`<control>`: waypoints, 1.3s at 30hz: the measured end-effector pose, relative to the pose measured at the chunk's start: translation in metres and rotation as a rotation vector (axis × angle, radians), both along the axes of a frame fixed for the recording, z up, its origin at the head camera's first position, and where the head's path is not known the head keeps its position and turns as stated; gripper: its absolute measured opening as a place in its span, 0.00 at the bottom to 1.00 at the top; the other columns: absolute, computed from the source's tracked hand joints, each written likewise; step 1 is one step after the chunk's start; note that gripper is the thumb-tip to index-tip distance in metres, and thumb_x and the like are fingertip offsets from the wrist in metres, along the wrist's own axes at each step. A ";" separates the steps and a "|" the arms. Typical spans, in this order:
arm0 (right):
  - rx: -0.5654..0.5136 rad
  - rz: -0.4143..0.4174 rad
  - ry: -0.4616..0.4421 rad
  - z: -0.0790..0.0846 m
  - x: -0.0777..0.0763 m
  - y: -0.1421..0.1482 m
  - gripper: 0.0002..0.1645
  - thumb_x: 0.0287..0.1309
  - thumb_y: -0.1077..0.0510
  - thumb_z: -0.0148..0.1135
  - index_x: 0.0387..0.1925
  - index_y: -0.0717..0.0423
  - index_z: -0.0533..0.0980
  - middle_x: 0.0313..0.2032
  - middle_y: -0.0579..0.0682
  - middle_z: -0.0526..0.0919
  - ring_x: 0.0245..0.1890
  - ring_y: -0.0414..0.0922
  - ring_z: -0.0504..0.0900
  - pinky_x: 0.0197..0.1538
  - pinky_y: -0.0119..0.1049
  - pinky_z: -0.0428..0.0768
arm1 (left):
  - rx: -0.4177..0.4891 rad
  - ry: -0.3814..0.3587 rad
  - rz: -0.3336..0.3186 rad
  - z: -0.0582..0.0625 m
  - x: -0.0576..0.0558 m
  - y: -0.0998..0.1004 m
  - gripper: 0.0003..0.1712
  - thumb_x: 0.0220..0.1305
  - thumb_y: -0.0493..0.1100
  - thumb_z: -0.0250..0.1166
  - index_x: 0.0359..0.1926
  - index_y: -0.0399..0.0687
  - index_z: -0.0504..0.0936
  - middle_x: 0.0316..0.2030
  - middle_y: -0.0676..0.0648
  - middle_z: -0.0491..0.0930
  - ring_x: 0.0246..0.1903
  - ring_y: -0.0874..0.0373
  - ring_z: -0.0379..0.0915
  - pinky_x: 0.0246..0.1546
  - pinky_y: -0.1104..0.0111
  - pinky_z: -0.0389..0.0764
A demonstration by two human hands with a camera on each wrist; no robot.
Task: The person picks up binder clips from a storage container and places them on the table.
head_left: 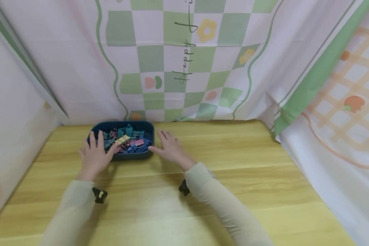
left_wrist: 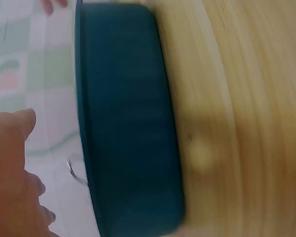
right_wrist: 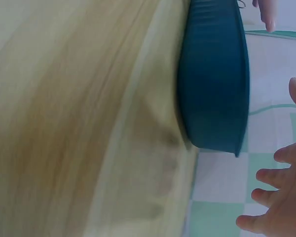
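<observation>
A dark blue-green plastic bin (head_left: 132,156) filled with binder clips (head_left: 123,140) in teal, blue, pink and yellow sits at the back left of the table. My left hand (head_left: 94,155), fingers spread, hovers over the bin's left front corner and holds nothing. On the other side, my right hand (head_left: 171,147) is beside the bin's right end, fingers extended and empty. In the left wrist view the bin's side wall (left_wrist: 128,118) stands next to the left hand (left_wrist: 10,173). The right wrist view shows a gap between the right hand (right_wrist: 281,192) and the bin (right_wrist: 214,74).
The wooden table (head_left: 160,212) runs up to a printed curtain (head_left: 196,61) right behind the bin. White cloth (head_left: 15,102) closes the left side, and another patterned cloth (head_left: 341,112) hangs on the right. Small black wrist cameras (head_left: 100,195) are worn at both cuffs.
</observation>
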State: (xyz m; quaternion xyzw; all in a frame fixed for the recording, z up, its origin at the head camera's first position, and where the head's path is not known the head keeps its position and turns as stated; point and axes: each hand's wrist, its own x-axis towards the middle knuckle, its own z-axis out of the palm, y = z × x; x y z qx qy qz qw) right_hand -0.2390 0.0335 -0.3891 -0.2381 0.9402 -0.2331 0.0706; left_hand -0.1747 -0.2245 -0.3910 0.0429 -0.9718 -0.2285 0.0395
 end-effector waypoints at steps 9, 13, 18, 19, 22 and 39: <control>-0.181 -0.020 -0.073 -0.018 -0.003 -0.015 0.47 0.61 0.38 0.51 0.71 0.54 0.43 0.70 0.55 0.48 0.68 0.51 0.48 0.66 0.44 0.51 | 0.083 0.001 0.055 -0.015 0.001 -0.033 0.49 0.68 0.64 0.36 0.67 0.29 0.30 0.64 0.23 0.24 0.60 0.22 0.23 0.56 0.34 0.34; -0.213 -0.033 -0.097 -0.024 -0.005 -0.018 0.46 0.62 0.39 0.50 0.71 0.54 0.43 0.69 0.57 0.49 0.68 0.51 0.49 0.66 0.44 0.51 | 0.113 0.061 0.031 -0.021 -0.001 -0.044 0.46 0.69 0.58 0.39 0.64 0.19 0.35 0.62 0.18 0.31 0.60 0.21 0.31 0.58 0.36 0.39; -0.222 -0.025 -0.114 -0.027 -0.007 -0.020 0.43 0.63 0.42 0.50 0.71 0.54 0.45 0.69 0.55 0.50 0.68 0.50 0.49 0.66 0.42 0.51 | 0.133 0.076 -0.009 -0.023 -0.001 -0.056 0.43 0.71 0.52 0.40 0.63 0.16 0.35 0.62 0.17 0.35 0.60 0.23 0.34 0.59 0.40 0.41; -0.220 -0.019 -0.117 -0.027 -0.007 -0.021 0.43 0.64 0.42 0.50 0.71 0.54 0.46 0.69 0.55 0.50 0.68 0.49 0.49 0.66 0.42 0.50 | 0.127 0.073 -0.017 -0.024 -0.001 -0.057 0.42 0.71 0.51 0.40 0.63 0.16 0.35 0.62 0.17 0.36 0.61 0.24 0.34 0.59 0.40 0.41; -0.208 -0.002 -0.109 -0.028 -0.008 -0.022 0.41 0.65 0.44 0.49 0.71 0.54 0.47 0.69 0.54 0.50 0.68 0.48 0.49 0.67 0.40 0.50 | 0.100 0.066 -0.036 -0.025 -0.003 -0.060 0.39 0.71 0.47 0.41 0.64 0.17 0.38 0.62 0.18 0.40 0.60 0.24 0.37 0.58 0.38 0.45; -0.265 -0.040 -0.122 -0.032 -0.007 -0.025 0.34 0.63 0.46 0.52 0.67 0.52 0.59 0.67 0.54 0.57 0.66 0.48 0.56 0.65 0.41 0.55 | 0.064 0.007 -0.074 -0.021 -0.005 -0.056 0.34 0.68 0.40 0.38 0.64 0.19 0.39 0.63 0.21 0.39 0.62 0.27 0.35 0.59 0.39 0.41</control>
